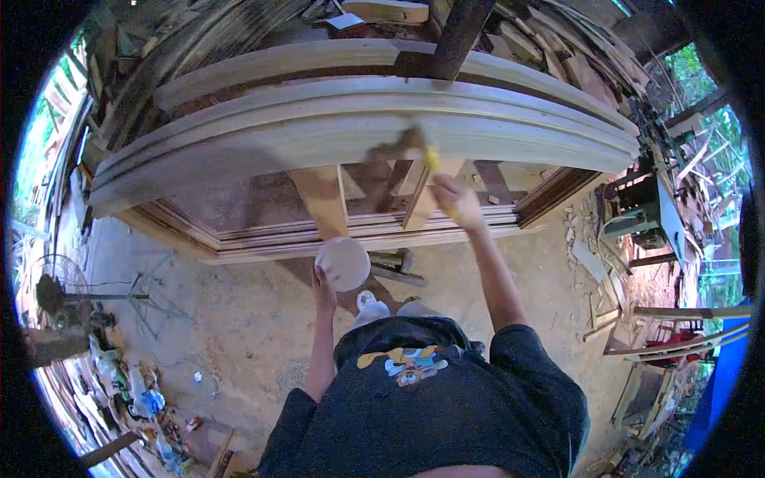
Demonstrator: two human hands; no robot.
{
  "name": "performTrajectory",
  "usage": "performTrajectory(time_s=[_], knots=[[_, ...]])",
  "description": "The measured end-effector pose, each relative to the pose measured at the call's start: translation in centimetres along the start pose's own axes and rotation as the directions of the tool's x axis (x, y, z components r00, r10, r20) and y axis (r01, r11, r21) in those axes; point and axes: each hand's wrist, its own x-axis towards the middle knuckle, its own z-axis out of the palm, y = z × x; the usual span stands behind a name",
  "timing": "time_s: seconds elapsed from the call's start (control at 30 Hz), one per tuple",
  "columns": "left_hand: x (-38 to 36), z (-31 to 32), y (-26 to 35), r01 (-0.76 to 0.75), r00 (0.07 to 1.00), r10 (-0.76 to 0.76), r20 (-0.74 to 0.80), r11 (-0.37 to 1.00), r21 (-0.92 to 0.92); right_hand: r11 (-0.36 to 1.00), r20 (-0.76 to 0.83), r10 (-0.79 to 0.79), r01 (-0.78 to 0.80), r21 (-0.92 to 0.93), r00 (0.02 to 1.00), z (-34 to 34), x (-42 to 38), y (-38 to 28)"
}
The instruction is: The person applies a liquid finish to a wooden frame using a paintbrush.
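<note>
My right hand is closed around the yellow handle of a paintbrush. Its dark bristles, blurred by motion, are over the broad top face of a large wooden frame. In my left hand is a round, pale bowl, held near the frame's lower edge; its light surface hides whatever detail is inside. The frame has grooved rails, and two lighter wooden pieces show through its opening.
Another long board lies behind the frame. Scrap wood is heaped at the back. A machine with a flat metal table stands on the right, a fan on the left. Offcuts and bottles litter the earthen floor.
</note>
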Motion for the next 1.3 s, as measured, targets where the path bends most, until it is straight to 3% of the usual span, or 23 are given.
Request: performTrajectory(time_s=[0.07,0.13,0.17,0.27,0.3,0.37,0.4,0.43,0.47,0.5,0.53,0.6,0.7,0.73,0.83,0.87,0.93,1.0,1.03,1.13,1.23,1.27,1.3], knots=[[1.4,0.4,0.0,-0.132,0.99,0.129,0.056,0.988,0.073,0.96,-0.097,0.263,-0.27,-0.069,0.96,-2.1,-4.8,3.3],[1.6,1.6,1.3,-0.134,0.991,0.13,0.041,0.984,0.118,0.831,-0.25,0.551,-0.552,0.074,0.796,-2.9,-6.5,5.1],[1.8,2.1,1.8,-0.143,0.99,0.142,0.016,0.976,0.161,0.838,-0.323,0.54,-0.533,0.119,0.777,-4.1,-4.6,3.4],[3.0,2.5,2.5,-0.131,0.99,0.108,0.086,0.933,0.336,0.841,-0.211,0.532,-0.484,0.242,0.82,1.4,-3.2,2.3],[3.2,2.9,3.0,-0.134,0.989,0.106,0.099,0.928,0.348,0.946,-0.194,0.324,-0.321,0.049,0.926,2.7,-0.9,0.3],[3.2,3.9,3.9,-0.135,0.978,0.074,0.194,0.936,0.326,0.989,-0.183,0.117,-0.099,0.108,0.976,7.0,1.6,-3.2],[4.4,2.9,1.3,-0.138,0.977,0.072,0.2,0.931,0.337,0.985,-0.012,0.141,-0.139,0.1,0.99,9.0,2.6,-5.2],[5.0,2.3,-0.4,-0.127,0.978,0.061,0.2,0.934,0.333,0.983,-0.041,-0.03,0.036,0.178,0.999,10.1,3.7,-6.8],[5.0,2.4,-0.9,-0.11,0.98,0.046,0.195,0.938,0.33,0.959,0.057,-0.011,-0.005,0.285,0.998,10.9,4.7,-8.8],[4.7,3.0,-0.7,-0.084,0.983,0.025,0.183,0.943,0.321,0.949,-0.027,-0.285,0.286,0.129,0.958,10.7,5.9,-9.6],[4.2,3.7,-0.6,-0.047,0.986,-0.006,0.167,0.948,0.313,0.951,-0.032,-0.277,0.279,0.131,0.96,11.2,5.9,-9.4],[2.9,5.5,0.1,0.014,0.989,-0.059,0.138,0.952,0.306,0.932,0.195,-0.192,0.117,0.342,0.962,11.1,6.1,-8.5],[0.6,8.3,1.2,0.098,0.985,-0.138,0.103,0.942,0.321,0.941,0.175,-0.289,0.245,0.234,0.941,9.7,1.5,-2.6],[0.0,9.3,1.6,0.12,0.983,-0.16,0.096,0.937,0.328,0.98,0.333,-0.186,0.15,0.131,0.925,7.3,-0.5,-1.1],[-1.3,12.4,2.5,0.15,0.979,-0.19,0.077,0.92,0.363,0.971,0.165,-0.217,0.229,-0.06,0.962,1.4,-6.8,5.3],[-1.7,13.3,2.7,0.15,0.979,-0.191,0.073,0.913,0.38,0.98,0.215,-0.131,0.16,-0.12,0.968,0.8,-9.9,8.0],[-1.7,14.1,1.9,0.147,0.98,-0.189,0.063,0.898,0.416,0.992,0.018,0.068,-0.065,-0.108,0.998,-3.6,-12.0,9.9],[-0.8,13.5,-0.2,0.055,0.977,-0.138,0.16,0.897,0.439,0.931,-0.038,0.363,-0.364,-0.032,0.931,-5.7,-13.1,10.7],[-0.6,13.5,-1.2,0.055,0.978,-0.136,0.155,0.897,0.439,0.922,-0.095,0.381,-0.386,-0.041,0.92,-5.6,-13.1,10.9],[-1.1,14.2,-1.9,-0.048,0.982,-0.046,0.181,0.875,0.482,0.961,-0.082,0.268,-0.273,-0.05,0.96,-2.0,-11.6,9.2],[-2.2,13.9,-2.4,0.117,0.97,-0.185,0.157,0.924,0.365,0.999,-0.019,-0.03,0.031,0.029,0.999,2.5,-6.9,4.7],[-1.2,12.0,-5.4,-0.466,0.885,0.3,0.357,0.586,0.663,0.997,0.04,0.053,-0.055,0.061,0.998,5.3,-5.9,3.0],[-0.7,10.8,-7.0,-0.748,0.523,0.526,0.671,-0.094,0.657,0.992,0.082,-0.044,0.034,0.124,0.996,6.0,-4.6,1.3]])
